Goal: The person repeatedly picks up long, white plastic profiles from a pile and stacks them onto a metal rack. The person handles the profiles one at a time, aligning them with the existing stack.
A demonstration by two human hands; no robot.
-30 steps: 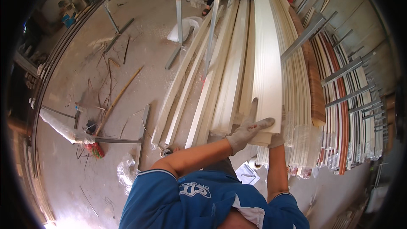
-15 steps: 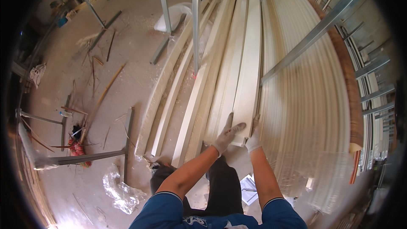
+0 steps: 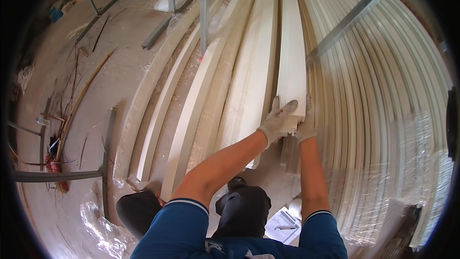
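A stack of long white strips runs away from me, its stepped near end between my two gloved hands. My left hand is closed on the left edge, with the thumb lying across the top. At the right edge my right hand grips the same end, its fingers partly hidden by the strips. Just left of this stack lies another long white strip bundle. To the right stands a wide row of cream strips, close beside my right hand.
A metal post slants over the cream strips, and another upright post rises among the left bundles. Clear plastic film and a metal frame bar lie on the left floor. Papers with a pen lie near my legs.
Both hands remain on the strip end, which now sits higher in view, farther from my body. My view has shifted rightward, and my legs have moved farther apart.
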